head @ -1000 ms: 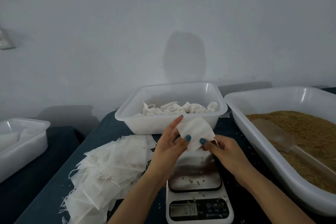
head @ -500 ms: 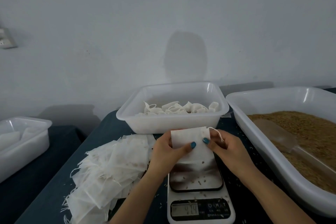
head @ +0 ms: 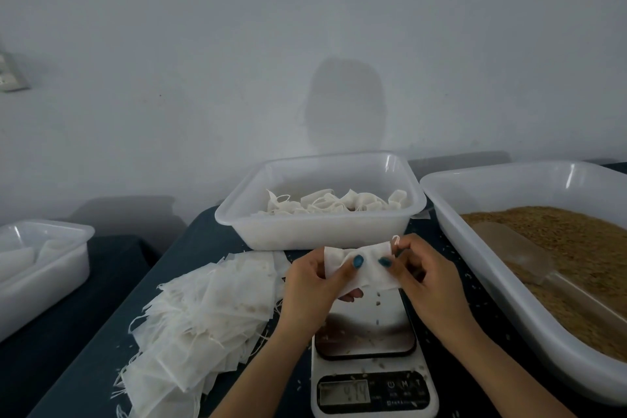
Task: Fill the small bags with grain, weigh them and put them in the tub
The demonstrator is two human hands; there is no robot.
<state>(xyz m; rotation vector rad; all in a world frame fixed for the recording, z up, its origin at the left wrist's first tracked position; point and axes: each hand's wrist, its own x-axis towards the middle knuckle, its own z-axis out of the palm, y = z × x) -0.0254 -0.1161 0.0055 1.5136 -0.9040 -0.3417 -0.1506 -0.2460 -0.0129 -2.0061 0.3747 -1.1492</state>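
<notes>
A small white bag [head: 368, 266] is held above the kitchen scale [head: 371, 343]. My left hand [head: 314, 288] pinches its left side and my right hand [head: 429, 285] pinches its right side, thumbs on the front. The bag is creased between the two thumbs. A few grains are in the air below it and others lie on the scale's plate. The white tub [head: 322, 231] behind the hands holds several filled bags. The big tub on the right [head: 481, 261] holds brown grain [head: 570, 241] with a clear scoop [head: 529, 254] lying in it.
A loose pile of empty white bags [head: 200, 312] lies on the dark table left of the scale. Another white tub [head: 44, 268] stands at the far left on a separate surface. A grey wall rises right behind the tubs.
The bag has gone from a tilted, one-sided hold to being held level by both hands, and it now bunches between the thumbs. Both hands have dropped slightly toward the scale.
</notes>
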